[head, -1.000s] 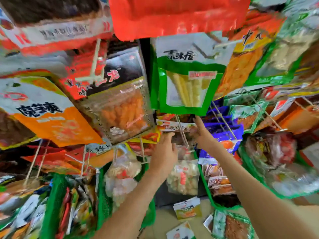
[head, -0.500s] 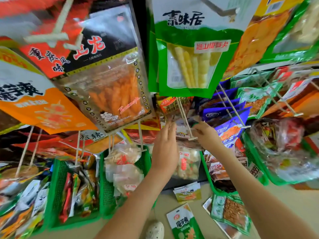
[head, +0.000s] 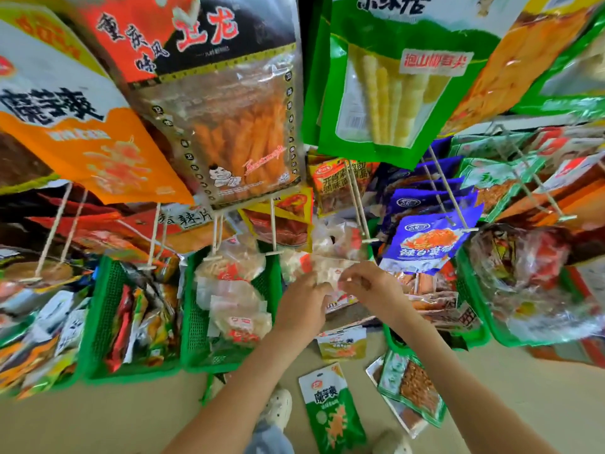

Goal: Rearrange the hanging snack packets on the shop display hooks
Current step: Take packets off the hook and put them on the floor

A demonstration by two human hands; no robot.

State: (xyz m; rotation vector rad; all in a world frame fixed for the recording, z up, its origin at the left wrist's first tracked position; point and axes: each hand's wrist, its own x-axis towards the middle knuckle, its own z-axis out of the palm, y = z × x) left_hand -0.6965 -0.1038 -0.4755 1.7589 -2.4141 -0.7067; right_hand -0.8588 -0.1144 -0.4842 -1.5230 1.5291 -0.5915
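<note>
Both my hands meet at a clear snack packet (head: 330, 267) with pale contents and a red label, just below the tip of a white display hook (head: 360, 208). My left hand (head: 302, 303) grips the packet's left side and my right hand (head: 370, 286) pinches its right edge. The packet is blurred, so I cannot tell if it hangs on the hook. An orange-brown packet (head: 337, 185) hangs further back on that hook. Blue packets (head: 425, 240) hang on the hook to the right.
Large packets hang overhead: a black-and-red one (head: 229, 126), an orange one (head: 82, 136), a green one (head: 399, 86). Green baskets (head: 193, 309) of snacks stand below. Loose packets (head: 330, 407) lie on the tan floor by my shoes (head: 278, 407).
My hands have come down from the hook shaft to below its tip, drawing together on the clear packet. The camera has tilted down, showing more floor.
</note>
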